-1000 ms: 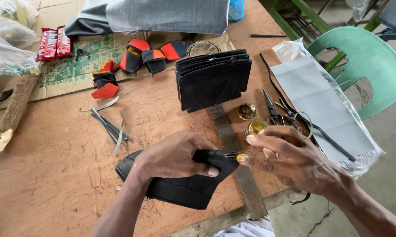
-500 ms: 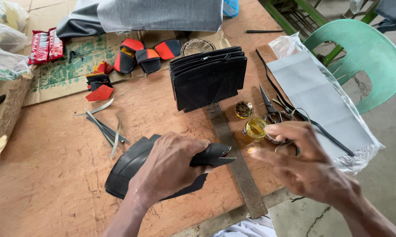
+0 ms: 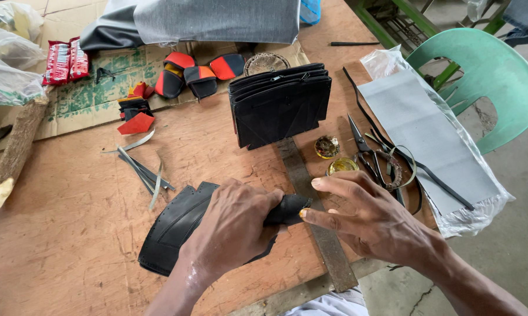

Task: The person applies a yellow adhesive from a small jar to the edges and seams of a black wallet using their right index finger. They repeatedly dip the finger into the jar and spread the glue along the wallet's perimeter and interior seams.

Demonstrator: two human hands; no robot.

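Worn brown wood fills the view, a workbench [image 3: 59,246] scuffed and scratched, with a green plastic chair [image 3: 492,76] pulled up at the far right. Near the front edge, the left hand [image 3: 232,228] is closed tight over a black rubber piece [image 3: 170,228], a curved panel with a row of punched holes along its edge, lying flat on the wood. The right hand [image 3: 372,216] comes in from the right, fingers spread and loose, thumb and fingertip touching the folded end of that black piece, gripping nothing else. Under both hands runs a long rusty metal bar [image 3: 316,222], stretching from the near edge away toward a stack of black zipped pouches [image 3: 278,105] standing upright mid-table. Just right of the bar sit two small round tins [image 3: 334,157], and beside them scissors [image 3: 363,149] among loose black straps. Further right, a grey sheet [image 3: 416,129] rests on clear plastic. On the far left, flattened cardboard [image 3: 83,105] carries red, orange and black pouches [image 3: 202,73], while thin grey strips [image 3: 141,169] lie scattered left of the working hands. A rough wooden block [image 3: 12,155] lies at the left edge.
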